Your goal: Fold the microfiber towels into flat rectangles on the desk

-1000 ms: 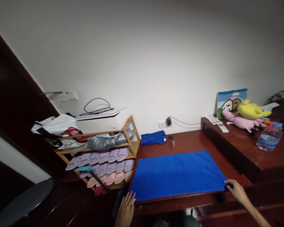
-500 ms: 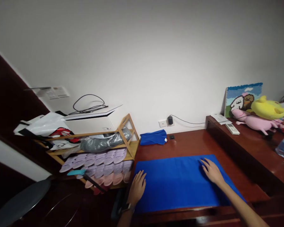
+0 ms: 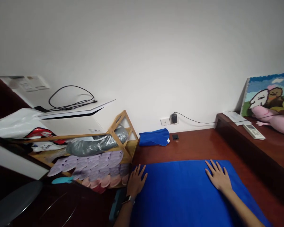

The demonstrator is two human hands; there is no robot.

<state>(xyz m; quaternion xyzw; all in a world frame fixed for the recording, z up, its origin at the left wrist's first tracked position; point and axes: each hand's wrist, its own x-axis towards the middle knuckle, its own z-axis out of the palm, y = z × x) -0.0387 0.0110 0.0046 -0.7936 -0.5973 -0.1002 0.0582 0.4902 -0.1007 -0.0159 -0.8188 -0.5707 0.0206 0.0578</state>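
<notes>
A blue cloth point(image 3: 180, 189) lies spread flat on the reddish-brown wooden desk point(image 3: 194, 148). My left hand point(image 3: 136, 180) rests at its left edge near the far corner, fingers spread and holding nothing. Toward the far right corner, my right hand point(image 3: 219, 176) lies flat on the cloth with its fingers apart. Against the wall, beyond both hands, sits a second, folded blue cloth point(image 3: 153, 137) with a small white tag.
A wooden rack point(image 3: 124, 126) left of the desk holds rows of lilac and pink slippers point(image 3: 94, 164), bags and a white box point(image 3: 73, 124). On the raised right section are a remote control point(image 3: 254, 131) and a pink plush toy point(image 3: 276, 121). A black adapter point(image 3: 174, 118) is plugged into the wall.
The view has moved closer. My right hand has spread its fingers and now lies flatter near the far right of the cloth. My left hand stays at the left edge, fingers wider apart.
</notes>
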